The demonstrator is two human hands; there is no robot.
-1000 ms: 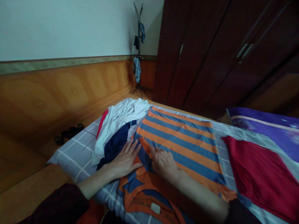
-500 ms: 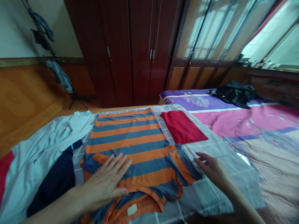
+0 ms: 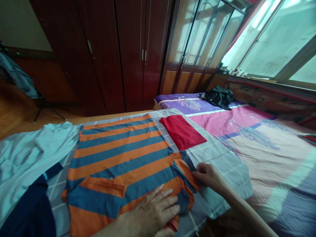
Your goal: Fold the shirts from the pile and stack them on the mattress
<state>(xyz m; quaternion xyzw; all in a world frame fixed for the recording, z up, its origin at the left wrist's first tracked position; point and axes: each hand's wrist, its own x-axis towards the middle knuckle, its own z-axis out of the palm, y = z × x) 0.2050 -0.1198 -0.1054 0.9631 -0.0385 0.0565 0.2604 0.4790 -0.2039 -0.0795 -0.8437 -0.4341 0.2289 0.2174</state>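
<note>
An orange and blue striped T-shirt (image 3: 118,154) lies spread on a grey checked cloth, its neck end toward me. One sleeve (image 3: 98,194) is folded inward over the shirt's body on the left. My left hand (image 3: 155,210) rests flat on the shirt near the collar, fingers stretched, partly covering the neckline. At the other sleeve, on the right, my right hand (image 3: 208,177) has its thumb and fingers pinched together on the sleeve's edge. Beyond that sleeve sits a folded red garment (image 3: 182,131).
Left of the shirt lie a pale crumpled garment (image 3: 39,144) and a dark navy garment (image 3: 32,207). The checked cloth (image 3: 222,164) meets a bed (image 3: 256,144) on the right, which holds a black garment (image 3: 218,97). A dark red wardrobe (image 3: 98,65) stands behind.
The view has swung to the right. My left hand has slid right across the shirt toward the collar. My right hand has come to the right sleeve and closed on its edge.
</note>
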